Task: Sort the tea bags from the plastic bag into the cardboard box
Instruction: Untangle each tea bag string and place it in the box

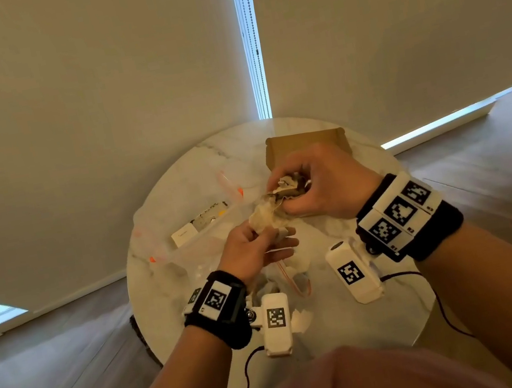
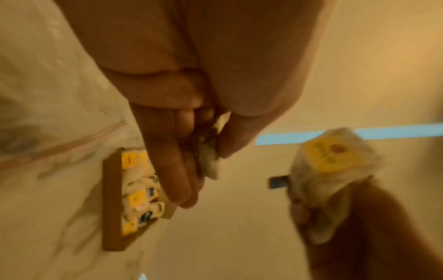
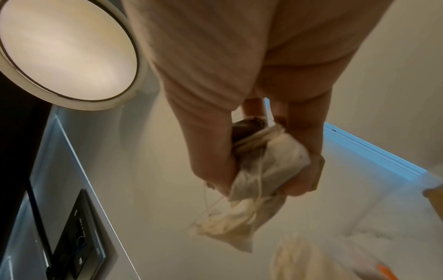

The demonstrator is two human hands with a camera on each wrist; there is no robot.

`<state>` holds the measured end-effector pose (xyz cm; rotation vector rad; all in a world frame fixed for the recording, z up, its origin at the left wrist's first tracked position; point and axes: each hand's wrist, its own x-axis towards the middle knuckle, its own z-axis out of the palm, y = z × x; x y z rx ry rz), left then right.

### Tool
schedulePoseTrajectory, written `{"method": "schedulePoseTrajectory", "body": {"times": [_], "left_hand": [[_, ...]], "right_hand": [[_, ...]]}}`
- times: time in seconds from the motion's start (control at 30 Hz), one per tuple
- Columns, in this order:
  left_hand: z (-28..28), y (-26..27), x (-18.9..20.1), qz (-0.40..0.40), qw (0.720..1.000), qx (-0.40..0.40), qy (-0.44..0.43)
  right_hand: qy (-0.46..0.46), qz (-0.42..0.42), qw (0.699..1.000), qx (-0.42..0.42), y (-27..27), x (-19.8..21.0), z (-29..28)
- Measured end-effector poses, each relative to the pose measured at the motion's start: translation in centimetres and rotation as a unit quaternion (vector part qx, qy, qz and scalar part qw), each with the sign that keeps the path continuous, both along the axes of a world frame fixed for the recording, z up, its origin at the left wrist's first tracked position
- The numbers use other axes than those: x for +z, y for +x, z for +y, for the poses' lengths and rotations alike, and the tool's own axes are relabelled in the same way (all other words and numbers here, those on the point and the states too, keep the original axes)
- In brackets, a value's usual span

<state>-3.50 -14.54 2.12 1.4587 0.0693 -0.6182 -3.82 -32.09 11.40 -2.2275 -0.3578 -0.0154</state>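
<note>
- I see a tangled clump of tea bags (image 1: 279, 205) held above the round marble table (image 1: 339, 326), strung between both hands; their strings hang loose in the right wrist view
- My right hand (image 1: 321, 182) has its fingers curled around the upper part of the clump (image 3: 271, 163); one yellow tag (image 2: 333, 155) shows in that grip from the left wrist view
- My left hand (image 1: 250, 249) pinches the lower end of the clump between thumb and fingers (image 2: 167, 151); a single crumpled bag (image 2: 208, 157) sits in that pinch
- The cardboard box (image 1: 304, 144) stands open on the far side of the table, just behind the right hand; the left wrist view shows it (image 2: 112, 199) already holding tea bags with yellow and blue tags
- The plastic bag (image 1: 193, 235) lies flat to the left of the hands — clear, with an orange-tipped seal; something pale and dark remains inside, too blurred to name
- A few loose paper scraps (image 1: 301, 321) lie on the table near the left wrist
</note>
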Motion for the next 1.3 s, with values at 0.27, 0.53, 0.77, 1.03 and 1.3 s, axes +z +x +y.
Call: {"method": "schedulePoseTrajectory", "body": {"times": [0.27, 0.53, 0.77, 1.03, 1.3], "left_hand": [[1.2, -1.3, 2.3, 0.094, 0.951, -0.043, -0.292], [1.1, -1.2, 3.6, 0.082, 0.968, -0.024, -0.238], [-0.3, -1.2, 4.0, 0.095, 0.969, 0.055, -0.221], [-0.7, -0.5, 4.0, 0.112, 0.967, 0.071, -0.215], [0.0, -0.1, 4.3, 0.121, 0.963, 0.093, -0.223]], "right_hand": [[0.0, -0.009, 0.999, 0.033, -0.6, -1.8, 1.9], [0.008, -0.06, 0.998, 0.014, -0.6, -3.8, 2.3], [0.002, -0.061, 0.998, 0.01, -0.9, -5.2, 2.6], [0.001, 0.004, 1.0, -0.026, -1.0, -5.2, 2.3], [-0.013, -0.013, 1.0, 0.002, -0.6, -5.0, 1.0]]}}
